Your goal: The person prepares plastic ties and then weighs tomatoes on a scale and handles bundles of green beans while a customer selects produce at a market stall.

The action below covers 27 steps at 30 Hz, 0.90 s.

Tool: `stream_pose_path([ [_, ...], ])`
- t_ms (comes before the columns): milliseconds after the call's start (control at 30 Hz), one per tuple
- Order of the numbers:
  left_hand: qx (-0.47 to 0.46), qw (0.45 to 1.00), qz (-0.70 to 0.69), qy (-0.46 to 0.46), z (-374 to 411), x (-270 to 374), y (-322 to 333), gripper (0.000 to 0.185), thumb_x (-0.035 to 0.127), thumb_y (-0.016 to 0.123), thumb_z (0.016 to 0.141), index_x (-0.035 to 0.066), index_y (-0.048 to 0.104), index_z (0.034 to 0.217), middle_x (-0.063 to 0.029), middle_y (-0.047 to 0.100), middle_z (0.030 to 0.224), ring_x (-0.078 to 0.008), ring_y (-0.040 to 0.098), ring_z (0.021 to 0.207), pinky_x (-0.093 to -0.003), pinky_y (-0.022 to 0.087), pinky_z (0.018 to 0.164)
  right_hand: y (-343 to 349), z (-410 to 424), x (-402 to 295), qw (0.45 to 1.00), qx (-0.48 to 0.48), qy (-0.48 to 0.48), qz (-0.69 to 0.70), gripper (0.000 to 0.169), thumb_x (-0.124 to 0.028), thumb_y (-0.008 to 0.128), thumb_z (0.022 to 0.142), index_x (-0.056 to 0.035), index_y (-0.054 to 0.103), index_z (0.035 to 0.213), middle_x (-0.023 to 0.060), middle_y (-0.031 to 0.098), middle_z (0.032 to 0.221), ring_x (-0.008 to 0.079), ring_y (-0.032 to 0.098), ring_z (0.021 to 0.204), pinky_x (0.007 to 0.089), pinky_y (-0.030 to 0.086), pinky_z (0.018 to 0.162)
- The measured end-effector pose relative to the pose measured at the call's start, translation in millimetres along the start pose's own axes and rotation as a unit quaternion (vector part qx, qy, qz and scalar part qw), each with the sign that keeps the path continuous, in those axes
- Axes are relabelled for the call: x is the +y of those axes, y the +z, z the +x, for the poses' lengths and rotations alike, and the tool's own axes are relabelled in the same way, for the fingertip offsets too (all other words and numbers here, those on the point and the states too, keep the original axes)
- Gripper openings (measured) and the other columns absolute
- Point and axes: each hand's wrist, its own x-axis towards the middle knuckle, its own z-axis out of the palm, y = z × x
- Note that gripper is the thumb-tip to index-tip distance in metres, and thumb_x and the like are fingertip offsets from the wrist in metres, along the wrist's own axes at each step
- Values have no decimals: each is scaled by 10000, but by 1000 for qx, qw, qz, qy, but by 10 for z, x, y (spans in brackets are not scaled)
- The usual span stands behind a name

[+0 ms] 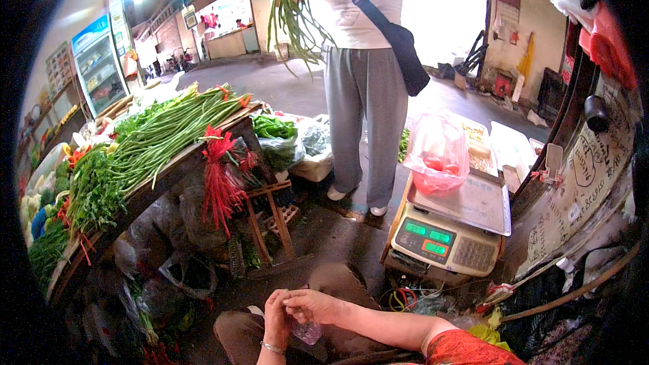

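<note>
Above my lap, my left hand (278,314), with a bracelet at its wrist, and my right hand (310,305) meet at the fingertips. A small translucent plastic bag (308,333) hangs below them and appears gripped in my left hand. Whether my right fingers pinch it too is hidden. Ahead on the right, a pink plastic bag of tomatoes (440,165) rests on the metal pan of a digital scale (446,243) with lit displays. A person (367,81) stands facing me, holding a bunch of long beans (294,15) up high.
At left, a sloping stall (167,172) carries long beans (172,134), leafy greens (94,190) and other vegetables. Red ties (220,177) hang from its edge, with a wooden frame (268,223) below. White trays (509,144) stand behind the scale. A wall with handwriting (573,197) rises at right.
</note>
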Motion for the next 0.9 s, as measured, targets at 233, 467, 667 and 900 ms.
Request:
stream_pose_path([
  [233, 11, 1000, 18, 2, -12, 10, 55, 52, 61, 572, 836, 45, 569, 787, -17, 583, 752, -114, 558, 649, -244, 475, 577, -43, 16, 20, 1000, -7, 2, 4, 82, -183, 544, 927, -130, 602, 948, -43, 557, 744, 62, 482, 570, 204, 352, 493],
  [467, -1, 999, 28, 15, -55, 44, 104, 167, 172, 524, 891, 15, 583, 889, -61, 602, 847, -144, 581, 694, -265, 490, 608, -17, 9, 25, 1000, 12, -5, 11, 102, -178, 546, 923, -118, 622, 957, -33, 570, 742, 66, 491, 563, 208, 365, 485],
  [667, -59, 998, -27, -11, -116, 93, 191, 398, 313, 487, 914, -19, 549, 1123, -147, 624, 1048, -187, 608, 789, -307, 512, 676, -46, 9, 16, 1000, 0, -19, 10, 157, -231, 539, 931, -97, 617, 955, -19, 574, 731, 82, 504, 553, 220, 381, 465],
  [900, -99, 994, 9, 40, -167, 86, 242, 441, 308, 484, 914, -46, 527, 1172, -185, 612, 1117, -172, 606, 786, -293, 510, 678, -46, 60, 45, 998, 61, 5, 17, 229, -321, 504, 952, -109, 566, 894, -14, 551, 718, 86, 492, 550, 219, 375, 460],
])
